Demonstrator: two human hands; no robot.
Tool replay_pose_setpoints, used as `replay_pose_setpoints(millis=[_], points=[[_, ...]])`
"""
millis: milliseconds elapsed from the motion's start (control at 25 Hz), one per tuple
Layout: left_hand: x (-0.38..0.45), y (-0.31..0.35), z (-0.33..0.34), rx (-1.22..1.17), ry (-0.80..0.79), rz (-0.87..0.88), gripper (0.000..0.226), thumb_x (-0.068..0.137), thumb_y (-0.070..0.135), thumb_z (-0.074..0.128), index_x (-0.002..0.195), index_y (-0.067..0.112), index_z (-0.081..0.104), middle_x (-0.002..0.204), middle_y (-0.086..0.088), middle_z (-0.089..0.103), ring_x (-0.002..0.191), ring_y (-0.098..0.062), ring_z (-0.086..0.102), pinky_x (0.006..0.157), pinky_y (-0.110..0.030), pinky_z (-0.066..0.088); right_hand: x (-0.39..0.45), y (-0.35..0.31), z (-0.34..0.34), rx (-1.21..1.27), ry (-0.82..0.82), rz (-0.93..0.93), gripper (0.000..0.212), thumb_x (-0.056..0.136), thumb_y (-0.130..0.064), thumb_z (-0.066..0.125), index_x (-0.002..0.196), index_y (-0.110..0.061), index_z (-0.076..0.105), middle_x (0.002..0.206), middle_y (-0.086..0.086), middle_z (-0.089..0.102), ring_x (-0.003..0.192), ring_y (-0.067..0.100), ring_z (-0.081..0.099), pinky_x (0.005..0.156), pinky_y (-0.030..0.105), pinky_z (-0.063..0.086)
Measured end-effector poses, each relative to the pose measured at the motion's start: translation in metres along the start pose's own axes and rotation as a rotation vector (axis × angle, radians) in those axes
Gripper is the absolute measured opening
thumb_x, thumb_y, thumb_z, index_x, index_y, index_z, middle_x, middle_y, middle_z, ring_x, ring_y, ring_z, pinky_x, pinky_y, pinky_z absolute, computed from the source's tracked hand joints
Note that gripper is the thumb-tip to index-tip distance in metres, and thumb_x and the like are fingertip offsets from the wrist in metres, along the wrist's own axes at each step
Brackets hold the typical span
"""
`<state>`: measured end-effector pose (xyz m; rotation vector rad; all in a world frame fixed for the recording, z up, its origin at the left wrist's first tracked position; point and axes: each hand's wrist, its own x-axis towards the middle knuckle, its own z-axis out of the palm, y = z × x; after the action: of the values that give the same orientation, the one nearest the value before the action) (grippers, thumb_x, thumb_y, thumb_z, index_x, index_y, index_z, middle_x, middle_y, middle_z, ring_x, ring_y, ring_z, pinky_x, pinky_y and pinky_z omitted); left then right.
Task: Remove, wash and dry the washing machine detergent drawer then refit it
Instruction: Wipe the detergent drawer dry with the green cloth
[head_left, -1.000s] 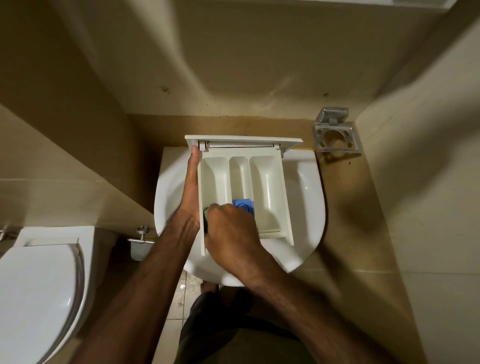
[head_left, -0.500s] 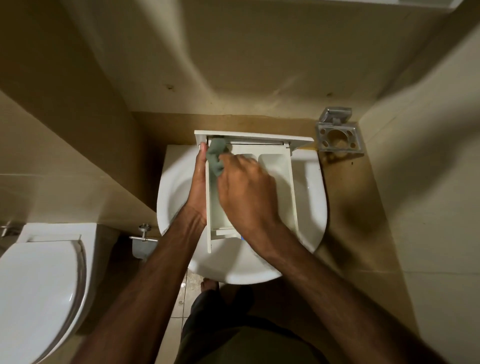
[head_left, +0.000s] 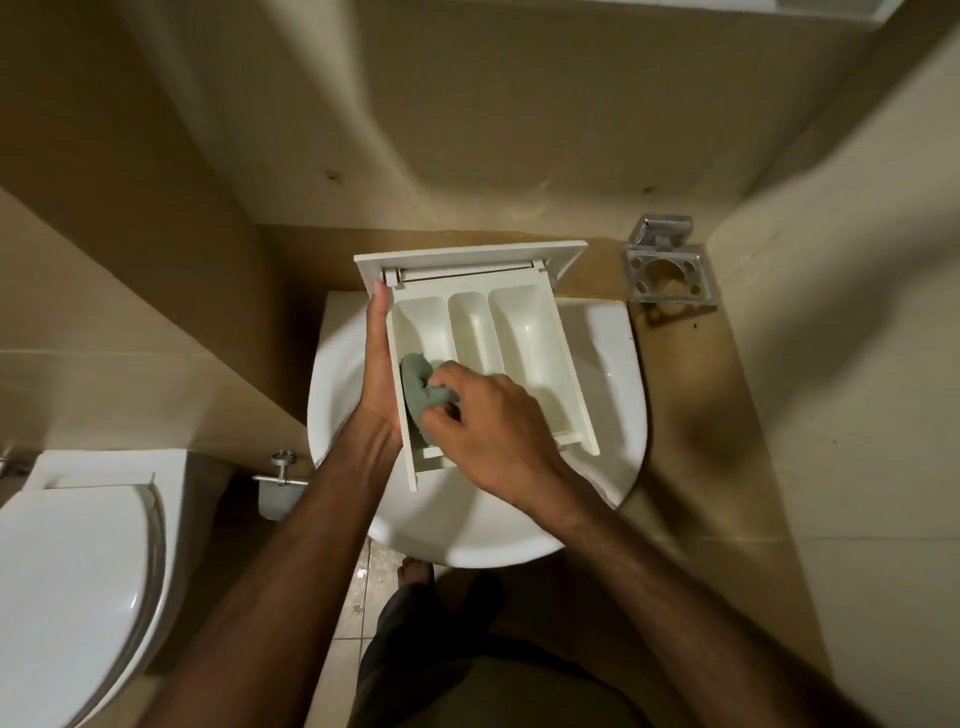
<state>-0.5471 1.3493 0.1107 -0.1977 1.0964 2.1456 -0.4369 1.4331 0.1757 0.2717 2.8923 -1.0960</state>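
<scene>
The white detergent drawer (head_left: 524, 338) lies flat over a white wash basin (head_left: 608, 395), its front panel towards the wall and its three compartments facing up. My left hand (head_left: 376, 364) grips the drawer's left side wall, thumb near the front panel. My right hand (head_left: 485, 426) is closed on a grey-green cloth (head_left: 418, 387) and presses it into the near end of the left compartment. The blue insert is hidden under my right hand.
A white toilet (head_left: 78, 571) with its lid down stands at the lower left. A metal holder (head_left: 667, 273) is fixed to the ledge right of the basin. A small metal fitting (head_left: 280, 475) juts out left of the basin. Beige walls close in on three sides.
My right hand has drawn the cloth back from the far end of the left compartment to its near end. The left hand has kept its hold on the drawer's side.
</scene>
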Motion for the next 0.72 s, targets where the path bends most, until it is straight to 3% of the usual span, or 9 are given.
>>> replay_pose_setpoints(millis=[80, 160, 280, 360, 440, 520, 600, 720], points=[[-0.001, 0.002, 0.004, -0.035, -0.027, -0.001, 0.081, 0.097, 0.078, 0.038, 0.133, 0.011, 0.067, 0.117, -0.013, 0.070, 0.106, -0.032, 0.069, 0.096, -0.043, 0.057, -0.010, 0.007, -0.006, 0.425, 0.263, 0.119, 0.017, 0.087, -0.032, 0.051, 0.089, -0.021, 0.064, 0.074, -0.006, 0.060, 0.070, 0.011, 0.056, 0.061, 0.032, 0.040], [0.003, 0.003, 0.002, -0.076, -0.013, 0.014, 0.091, 0.091, 0.082, 0.045, 0.151, 0.014, 0.054, 0.139, -0.019, 0.060, 0.126, -0.038, 0.059, 0.113, -0.053, 0.045, -0.024, 0.014, -0.018, 0.571, 0.569, 0.164, 0.020, 0.084, -0.032, 0.049, 0.089, -0.020, 0.064, 0.074, -0.006, 0.061, 0.070, 0.008, 0.055, 0.062, 0.036, 0.045], [0.006, 0.006, 0.000, -0.129, 0.030, 0.021, 0.090, 0.091, 0.083, 0.043, 0.154, 0.019, 0.050, 0.150, -0.017, 0.051, 0.133, -0.038, 0.052, 0.121, -0.056, 0.033, -0.053, 0.026, -0.030, 0.387, 0.854, 0.121, 0.022, 0.091, -0.034, 0.062, 0.106, -0.018, 0.065, 0.088, -0.011, 0.065, 0.077, 0.016, 0.063, 0.064, 0.044, 0.055], [0.007, 0.008, 0.000, -0.161, 0.027, 0.027, 0.091, 0.091, 0.083, 0.042, 0.155, 0.019, 0.047, 0.155, -0.018, 0.046, 0.139, -0.040, 0.046, 0.124, -0.059, 0.025, -0.072, 0.032, -0.032, 0.120, 0.975, 0.002, 0.026, 0.092, -0.031, 0.077, 0.106, -0.013, 0.063, 0.099, -0.016, 0.059, 0.084, 0.022, 0.061, 0.071, 0.039, 0.056], [0.008, 0.010, 0.000, -0.171, 0.062, 0.056, 0.090, 0.092, 0.082, 0.040, 0.155, 0.019, 0.047, 0.155, -0.020, 0.047, 0.140, -0.042, 0.047, 0.123, -0.055, 0.029, -0.087, 0.037, -0.023, -0.131, 1.027, -0.182, 0.022, 0.087, -0.018, 0.085, 0.095, -0.003, 0.071, 0.092, -0.006, 0.061, 0.085, 0.027, 0.057, 0.078, 0.035, 0.054], [0.009, 0.013, 0.001, -0.163, 0.092, 0.097, 0.086, 0.095, 0.080, 0.036, 0.152, 0.018, 0.052, 0.138, -0.016, 0.059, 0.123, -0.038, 0.060, 0.108, -0.049, 0.047, -0.092, 0.039, -0.008, -0.253, 0.939, -0.312, 0.013, 0.085, -0.008, 0.084, 0.090, 0.002, 0.077, 0.081, 0.009, 0.067, 0.083, 0.032, 0.060, 0.080, 0.039, 0.056], [0.010, 0.013, 0.004, -0.156, 0.093, 0.119, 0.078, 0.097, 0.078, 0.033, 0.145, 0.021, 0.056, 0.122, -0.010, 0.067, 0.107, -0.031, 0.067, 0.093, -0.043, 0.056, -0.085, 0.042, 0.009, -0.324, 0.846, -0.339, 0.008, 0.089, -0.007, 0.079, 0.096, -0.003, 0.080, 0.078, 0.009, 0.066, 0.076, 0.031, 0.062, 0.071, 0.039, 0.055], [0.010, 0.011, 0.006, -0.143, 0.120, 0.135, 0.078, 0.097, 0.078, 0.033, 0.144, 0.021, 0.057, 0.117, -0.009, 0.068, 0.102, -0.028, 0.068, 0.090, -0.041, 0.055, -0.066, 0.045, 0.029, -0.375, 0.794, -0.314, 0.013, 0.096, -0.012, 0.074, 0.106, -0.007, 0.081, 0.082, 0.007, 0.068, 0.072, 0.027, 0.061, 0.062, 0.037, 0.052]])
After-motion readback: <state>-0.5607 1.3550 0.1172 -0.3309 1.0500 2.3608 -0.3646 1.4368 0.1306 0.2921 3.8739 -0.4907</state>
